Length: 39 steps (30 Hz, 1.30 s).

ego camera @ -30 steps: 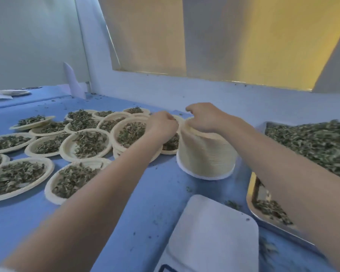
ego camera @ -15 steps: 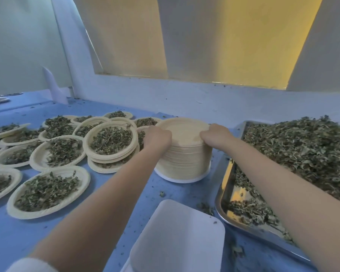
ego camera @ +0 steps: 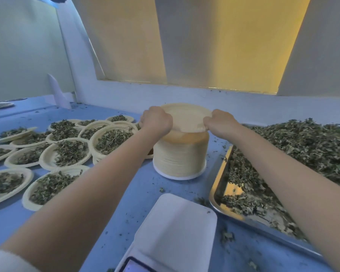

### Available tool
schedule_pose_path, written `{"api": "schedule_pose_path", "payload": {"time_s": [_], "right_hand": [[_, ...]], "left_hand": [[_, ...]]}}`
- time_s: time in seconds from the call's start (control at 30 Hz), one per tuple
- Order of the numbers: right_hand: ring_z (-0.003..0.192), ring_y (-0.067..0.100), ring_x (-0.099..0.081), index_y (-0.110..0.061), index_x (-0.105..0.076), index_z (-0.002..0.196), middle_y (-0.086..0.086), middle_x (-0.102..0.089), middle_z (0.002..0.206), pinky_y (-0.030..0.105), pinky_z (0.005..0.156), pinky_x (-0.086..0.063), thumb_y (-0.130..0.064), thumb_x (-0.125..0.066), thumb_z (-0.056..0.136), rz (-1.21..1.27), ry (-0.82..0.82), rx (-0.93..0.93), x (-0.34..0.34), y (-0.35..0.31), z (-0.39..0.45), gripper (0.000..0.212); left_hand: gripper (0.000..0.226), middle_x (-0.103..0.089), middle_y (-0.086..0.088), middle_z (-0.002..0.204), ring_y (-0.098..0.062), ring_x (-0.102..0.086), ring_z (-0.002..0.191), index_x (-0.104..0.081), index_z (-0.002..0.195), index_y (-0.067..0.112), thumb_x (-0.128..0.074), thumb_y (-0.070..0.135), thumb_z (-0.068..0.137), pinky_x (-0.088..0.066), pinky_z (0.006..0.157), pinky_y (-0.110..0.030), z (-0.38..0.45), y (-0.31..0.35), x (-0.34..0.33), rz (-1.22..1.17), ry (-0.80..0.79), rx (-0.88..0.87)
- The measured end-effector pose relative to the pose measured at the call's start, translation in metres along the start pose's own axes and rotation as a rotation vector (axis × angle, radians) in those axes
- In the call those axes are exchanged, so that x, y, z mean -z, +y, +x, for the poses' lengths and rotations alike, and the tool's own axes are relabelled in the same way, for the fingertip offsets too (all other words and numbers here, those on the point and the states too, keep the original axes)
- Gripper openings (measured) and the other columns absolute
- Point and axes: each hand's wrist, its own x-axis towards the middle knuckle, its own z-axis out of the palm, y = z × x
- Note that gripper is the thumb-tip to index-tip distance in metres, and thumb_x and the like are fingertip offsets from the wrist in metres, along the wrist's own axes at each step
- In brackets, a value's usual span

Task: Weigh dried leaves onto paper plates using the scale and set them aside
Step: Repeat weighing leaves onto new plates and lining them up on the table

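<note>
Head view: both hands lifted top plate off stack.

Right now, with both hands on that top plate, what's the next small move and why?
Probably lift the top plate free and bring it to the scale: both the left hand and right hand grip its rim, it is already raised off the stack, and the scale's platform is bare.
</note>
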Motion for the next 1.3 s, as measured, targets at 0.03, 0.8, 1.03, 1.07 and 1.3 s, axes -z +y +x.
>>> {"api": "schedule_pose_path", "payload": {"time_s": [0.03,0.8,1.03,1.07,1.3], "right_hand": [[0.055,0.015,-0.015,0.002,-0.044,0.078,0.002,-0.020,0.067,0.030,0.050,-0.014,-0.011,-0.035,0.095,-0.001,-0.002,0.010,0.001,-0.001,-0.011,0.024],[0.118,0.033,-0.039,-0.001,-0.039,0.126,0.011,-0.046,0.108,0.044,0.107,-0.026,-0.021,-0.036,0.096,-0.188,0.021,-0.021,-0.100,0.038,-0.187,0.036],[0.122,0.033,-0.045,0.001,-0.033,0.137,0.014,-0.052,0.121,0.039,0.099,-0.032,-0.039,-0.026,0.102,-0.105,0.059,-0.008,-0.099,0.042,-0.180,0.054],[0.124,0.032,-0.044,-0.001,-0.032,0.140,0.014,-0.052,0.125,0.040,0.101,-0.032,-0.040,-0.027,0.102,-0.089,0.065,0.004,-0.097,0.041,-0.180,0.055],[0.120,0.027,-0.049,-0.013,-0.038,0.141,0.009,-0.055,0.130,0.036,0.094,-0.038,-0.042,-0.030,0.101,0.027,0.069,0.081,-0.093,0.031,-0.178,0.049]], "left_hand": [[0.024,-0.042,-0.015,0.083,-0.027,-0.046,0.070,-0.031,0.068,0.011,-0.030,-0.002,0.089,-0.038,0.059,-0.034,-0.012,0.000,0.005,-0.031,0.002,-0.006],[0.046,-0.043,-0.014,0.129,-0.028,-0.045,0.107,-0.035,0.130,0.003,-0.052,0.013,0.089,-0.036,0.074,-0.032,-0.186,-0.122,-0.001,-0.116,-0.204,0.226],[0.078,-0.034,-0.009,0.146,-0.021,-0.046,0.113,-0.022,0.146,0.009,-0.064,0.030,0.083,-0.034,0.085,-0.034,-0.177,-0.126,0.009,-0.286,-0.162,0.245],[0.080,-0.034,-0.008,0.146,-0.019,-0.049,0.108,-0.021,0.147,0.009,-0.064,0.031,0.083,-0.035,0.084,-0.034,-0.176,-0.124,0.010,-0.293,-0.160,0.225],[0.080,-0.027,-0.004,0.152,-0.025,-0.032,0.135,-0.025,0.147,0.014,-0.063,0.033,0.080,-0.034,0.099,-0.040,-0.169,-0.110,0.016,-0.220,-0.100,0.076]]}}
